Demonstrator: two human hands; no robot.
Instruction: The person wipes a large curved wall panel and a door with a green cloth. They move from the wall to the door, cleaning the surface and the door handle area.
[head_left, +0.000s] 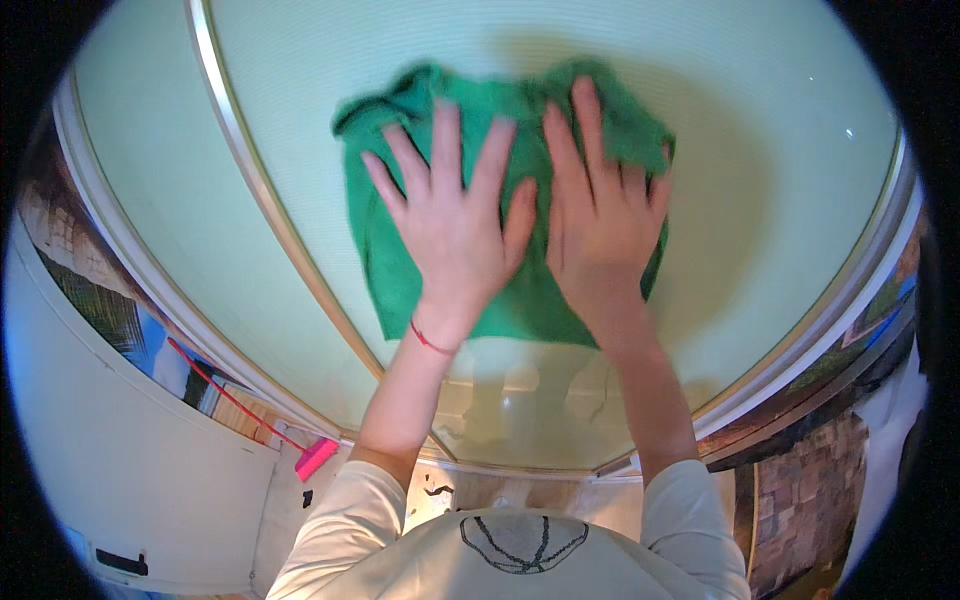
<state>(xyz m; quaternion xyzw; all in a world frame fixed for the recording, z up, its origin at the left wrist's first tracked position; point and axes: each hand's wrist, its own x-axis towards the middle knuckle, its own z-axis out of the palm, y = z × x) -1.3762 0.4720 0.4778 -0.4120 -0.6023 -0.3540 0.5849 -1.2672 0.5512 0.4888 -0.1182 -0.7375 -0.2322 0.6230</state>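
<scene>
A green cloth (480, 304) is spread against a pale, glossy framed panel (285, 90), its upper edge bunched and folded. My left hand (457, 202) lies flat on the cloth's left half with the fingers spread, and a thin red cord is round that wrist. On the right half my right hand (607, 202) also lies palm down; part of the cloth folds over some of its outer fingers. Neither hand is seen gripping the cloth. The fingertips are slightly blurred.
Metal strips (262, 180) edge and divide the panel. At the lower left a pink broom (316, 458) with a red handle stands on the floor near a white door (172, 465). Small dark items (439, 491) lie on the floor. A patterned brown surface (802, 495) is at the lower right.
</scene>
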